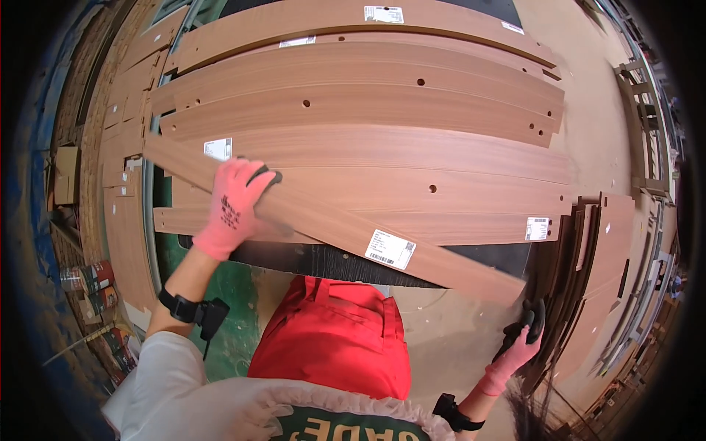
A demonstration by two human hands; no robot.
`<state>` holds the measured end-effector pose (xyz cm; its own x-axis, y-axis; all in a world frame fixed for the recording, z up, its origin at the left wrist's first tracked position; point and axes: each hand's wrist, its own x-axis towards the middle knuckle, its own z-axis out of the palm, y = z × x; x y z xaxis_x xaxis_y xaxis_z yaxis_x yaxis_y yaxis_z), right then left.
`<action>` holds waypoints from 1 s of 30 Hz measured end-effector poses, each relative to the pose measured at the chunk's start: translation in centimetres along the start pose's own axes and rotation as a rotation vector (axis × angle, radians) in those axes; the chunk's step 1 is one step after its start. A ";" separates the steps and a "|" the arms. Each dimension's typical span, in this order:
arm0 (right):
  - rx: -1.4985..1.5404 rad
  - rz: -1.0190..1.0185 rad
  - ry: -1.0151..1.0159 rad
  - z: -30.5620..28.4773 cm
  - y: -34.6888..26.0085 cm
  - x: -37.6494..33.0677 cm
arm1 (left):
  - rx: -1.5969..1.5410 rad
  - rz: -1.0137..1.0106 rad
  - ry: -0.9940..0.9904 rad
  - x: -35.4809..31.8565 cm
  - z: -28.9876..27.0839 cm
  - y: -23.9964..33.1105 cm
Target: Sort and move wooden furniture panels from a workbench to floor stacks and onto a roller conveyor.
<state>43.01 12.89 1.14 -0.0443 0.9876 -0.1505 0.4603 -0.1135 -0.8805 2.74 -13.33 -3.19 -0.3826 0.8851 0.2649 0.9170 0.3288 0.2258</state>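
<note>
My left hand (237, 207), in a pink glove with black fingertips, presses on a long narrow wood-grain panel (331, 224) that lies slanted across a stack of similar brown panels (382, 147). This slanted panel carries a white label near its middle. My right hand (521, 339), also gloved in pink, hangs low at the right beside upright dark-edged panels (581, 279), just under the slanted panel's right end; whether it grips anything is unclear. Black bands sit on both wrists.
The stacked panels have drilled holes and white stickers. More panels lean at the left (125, 220) and stand on edge at the right. Small boxes and cans (88, 283) lie on the floor at the left. A green floor patch (228, 294) shows below the table.
</note>
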 end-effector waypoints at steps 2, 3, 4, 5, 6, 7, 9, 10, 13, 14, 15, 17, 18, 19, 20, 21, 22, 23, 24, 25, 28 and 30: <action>0.050 0.020 0.003 1.1 -1.1 -0.5 | -0.006 -0.128 -0.030 -0.4 0.4 1.1; 0.044 0.001 -0.054 1.9 -1.6 -1.1 | -0.010 -0.181 -0.029 -0.3 0.7 1.6; 0.043 -0.002 -0.091 2.8 -2.1 -1.7 | 0.006 -0.195 -0.008 -0.1 1.1 1.9; 0.080 -0.027 -0.151 3.8 -2.4 -2.3 | 0.012 -0.202 0.000 0.3 1.3 2.2; 0.061 -0.048 -0.197 4.7 -2.9 -2.7 | 0.020 -0.215 0.009 0.5 1.5 2.4; 0.118 -0.030 -0.218 5.7 -3.2 -3.2 | 0.030 -0.231 0.017 0.7 1.5 2.6; 0.106 0.007 -0.271 7.0 -4.0 -3.7 | 0.040 -0.098 -0.046 0.9 1.1 2.6; 0.090 0.017 -0.289 7.4 -4.4 -3.8 | 0.066 -0.043 -0.125 0.7 0.8 2.5; 0.102 0.025 -0.355 8.5 -5.1 -4.0 | 0.046 -0.046 -0.266 -0.3 -0.6 1.9; 0.101 0.019 -0.367 8.8 -5.3 -4.0 | 0.043 -0.080 -0.282 -0.7 -1.0 1.5; 0.099 0.013 -0.379 9.1 -5.5 -3.9 | 0.039 -0.113 -0.296 -1.2 -1.4 1.1; 0.099 -0.006 -0.387 9.9 -5.8 -3.7 | 0.081 -0.174 -0.278 -2.2 -2.2 0.1; 0.098 -0.012 -0.394 10.4 -6.0 -3.5 | 0.098 -0.204 -0.268 -2.7 -2.6 -0.5; 0.112 -0.015 -0.400 10.8 -6.2 -3.4 | 0.139 -0.250 -0.262 -3.3 -2.8 -1.1; 0.080 -0.016 -0.417 11.2 -6.5 -3.3 | 0.178 -0.295 -0.255 -3.8 -3.0 -1.7; 0.063 -0.014 -0.433 11.6 -6.9 -3.2 | 0.202 -0.342 -0.236 -4.4 -3.2 -2.4; 0.063 -0.013 -0.453 11.9 -7.3 -3.2 | 0.203 -0.397 -0.256 -5.1 -3.4 -3.0; 0.040 -0.017 -0.457 12.4 -7.7 -3.1 | 0.203 -0.429 -0.207 -5.7 -3.6 -3.6; 0.033 -0.021 -0.466 12.8 -8.2 -3.2 | 0.205 -0.460 -0.158 -6.2 -3.6 -3.9; 0.035 -0.020 -0.470 13.3 -8.6 -3.2 | 0.193 -0.479 -0.071 -6.5 -3.6 -4.2; 0.040 -0.051 -0.508 14.5 -9.9 -3.6 | 0.207 -0.546 -0.179 -6.6 -2.9 -2.8; 0.016 -0.023 -0.508 15.3 -10.5 -4.0 | 0.123 -0.553 -0.324 -6.0 -2.4 -0.8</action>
<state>24.79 8.51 4.13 -0.4818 0.8129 -0.3272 0.4404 -0.0982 -0.8924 4.04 -19.65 -2.70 -0.7656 0.6231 -0.1601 0.6085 0.7822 0.1339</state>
